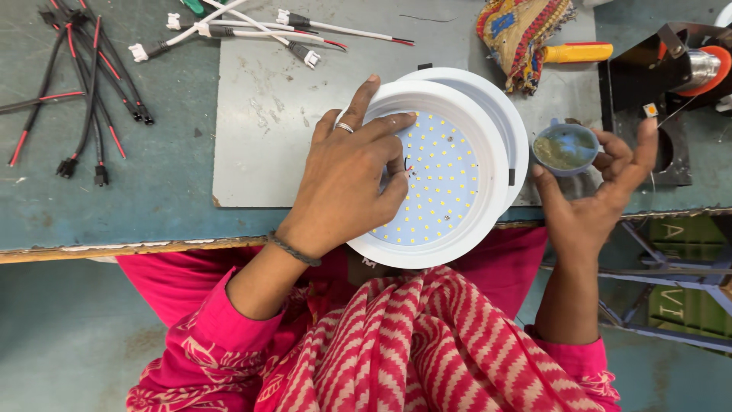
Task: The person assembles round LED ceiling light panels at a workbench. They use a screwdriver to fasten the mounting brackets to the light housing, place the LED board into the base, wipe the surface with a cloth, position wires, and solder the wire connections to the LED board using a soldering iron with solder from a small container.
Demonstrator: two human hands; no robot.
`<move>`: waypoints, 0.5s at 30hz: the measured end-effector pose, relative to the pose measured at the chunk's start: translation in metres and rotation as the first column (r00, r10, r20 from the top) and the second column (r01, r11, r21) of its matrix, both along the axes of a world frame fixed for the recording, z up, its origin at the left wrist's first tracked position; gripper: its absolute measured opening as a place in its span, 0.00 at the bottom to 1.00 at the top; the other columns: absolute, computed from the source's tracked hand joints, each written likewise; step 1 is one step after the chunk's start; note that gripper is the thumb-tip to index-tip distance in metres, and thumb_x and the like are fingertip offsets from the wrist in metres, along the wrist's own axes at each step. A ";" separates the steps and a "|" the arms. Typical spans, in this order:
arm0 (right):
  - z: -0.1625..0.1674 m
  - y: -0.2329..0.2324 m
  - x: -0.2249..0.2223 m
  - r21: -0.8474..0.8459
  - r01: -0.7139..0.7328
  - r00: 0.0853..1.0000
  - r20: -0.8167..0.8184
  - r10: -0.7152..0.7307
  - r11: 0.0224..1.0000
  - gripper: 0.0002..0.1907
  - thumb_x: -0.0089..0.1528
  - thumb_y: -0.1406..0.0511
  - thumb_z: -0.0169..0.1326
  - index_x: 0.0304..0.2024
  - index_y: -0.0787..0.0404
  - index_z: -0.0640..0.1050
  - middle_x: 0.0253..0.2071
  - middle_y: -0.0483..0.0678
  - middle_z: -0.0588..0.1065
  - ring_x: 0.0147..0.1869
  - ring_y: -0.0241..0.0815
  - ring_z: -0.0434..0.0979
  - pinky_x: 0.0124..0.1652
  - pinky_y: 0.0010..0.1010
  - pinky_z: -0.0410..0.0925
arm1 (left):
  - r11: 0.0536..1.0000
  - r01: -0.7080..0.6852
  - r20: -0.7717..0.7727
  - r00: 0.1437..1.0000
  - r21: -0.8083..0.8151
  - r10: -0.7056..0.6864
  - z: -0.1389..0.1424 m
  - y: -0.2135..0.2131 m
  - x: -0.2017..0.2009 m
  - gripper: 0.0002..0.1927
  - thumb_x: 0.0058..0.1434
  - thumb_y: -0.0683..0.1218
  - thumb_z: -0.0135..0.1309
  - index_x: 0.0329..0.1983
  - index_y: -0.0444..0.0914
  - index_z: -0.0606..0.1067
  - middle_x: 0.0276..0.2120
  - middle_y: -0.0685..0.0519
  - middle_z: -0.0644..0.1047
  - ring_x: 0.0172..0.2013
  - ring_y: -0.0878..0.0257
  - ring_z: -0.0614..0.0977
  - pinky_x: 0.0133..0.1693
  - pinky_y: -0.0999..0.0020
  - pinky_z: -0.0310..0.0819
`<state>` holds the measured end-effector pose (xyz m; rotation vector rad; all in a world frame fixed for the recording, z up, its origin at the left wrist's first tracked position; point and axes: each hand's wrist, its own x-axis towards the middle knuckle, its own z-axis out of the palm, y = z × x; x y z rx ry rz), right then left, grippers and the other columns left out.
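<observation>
- A loose bundle of black and red cables [84, 84] lies on the blue-green bench [160, 191], well to the left of the round white lamp housing [488, 145].
- White-plugged leads [229, 30] lie up and to the left of the housing, partly on the grey mat [259, 130] that sits under the housing.
- The left hand [347, 179] rests on the left part of the housing, palm down. Its fingers are spread a little; the forefinger reaches up over the rim, and the thumb and middle fingertips press close together on the light board [442, 175] around a small red and black wire end, too small to make out clearly. A ring is on one finger and a dark band is at the wrist.
- The housing lies face up at the near edge of the bench, overhanging it slightly toward the person's lap; the round board inside it is dotted with small yellow light chips.
- A patterned cloth [522, 34] and a yellow tool handle [576, 52] lie above the housing, to its upper right.
- The right hand [598, 194], just right of the housing, is cupped, holding a small blue cup [566, 149] of yellowish paste between thumb and fingers.
- A black stand with an orange-rimmed metal part [698, 69] stands farthest right of the housing.
</observation>
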<state>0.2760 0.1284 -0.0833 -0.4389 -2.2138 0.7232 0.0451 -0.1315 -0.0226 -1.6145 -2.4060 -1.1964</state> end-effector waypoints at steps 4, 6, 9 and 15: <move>0.003 -0.001 -0.004 0.051 0.085 0.993 0.082 -0.089 0.995 0.58 0.66 0.69 0.72 0.81 0.53 0.42 0.75 0.55 0.60 0.77 0.48 0.62 0.73 0.45 0.59 | 0.999 0.010 0.017 1.000 0.031 -0.011 0.000 -0.001 -0.001 0.05 0.52 0.46 0.59 0.23 0.42 0.77 0.62 0.52 0.77 0.74 0.43 0.57 0.64 0.35 0.53; 0.011 -0.011 -0.006 0.103 0.074 0.994 0.067 -0.081 0.992 0.56 0.67 0.65 0.73 0.80 0.52 0.43 0.80 0.55 0.54 0.82 0.48 0.55 0.75 0.48 0.55 | 0.999 0.009 0.031 0.999 0.030 -0.010 0.000 -0.001 -0.001 0.05 0.51 0.46 0.59 0.23 0.42 0.77 0.62 0.52 0.77 0.74 0.43 0.57 0.64 0.36 0.53; 0.031 -0.031 -0.009 0.164 -0.157 0.987 -0.013 0.162 0.974 0.50 0.64 0.58 0.70 0.77 0.46 0.50 0.81 0.49 0.50 0.85 0.44 0.48 0.77 0.47 0.50 | 1.000 0.005 0.030 1.000 0.020 -0.006 -0.002 0.000 -0.001 0.05 0.51 0.47 0.60 0.22 0.43 0.77 0.61 0.52 0.77 0.74 0.43 0.57 0.64 0.36 0.52; 0.059 -0.070 -0.022 0.370 -0.444 0.895 0.225 0.385 0.816 0.21 0.50 0.55 0.71 0.44 0.50 0.82 0.59 0.50 0.67 0.72 0.57 0.59 0.73 0.56 0.47 | 0.998 0.063 -0.002 0.998 -0.025 -0.063 0.004 0.004 -0.002 0.05 0.51 0.48 0.60 0.24 0.43 0.78 0.60 0.52 0.77 0.73 0.43 0.57 0.65 0.35 0.51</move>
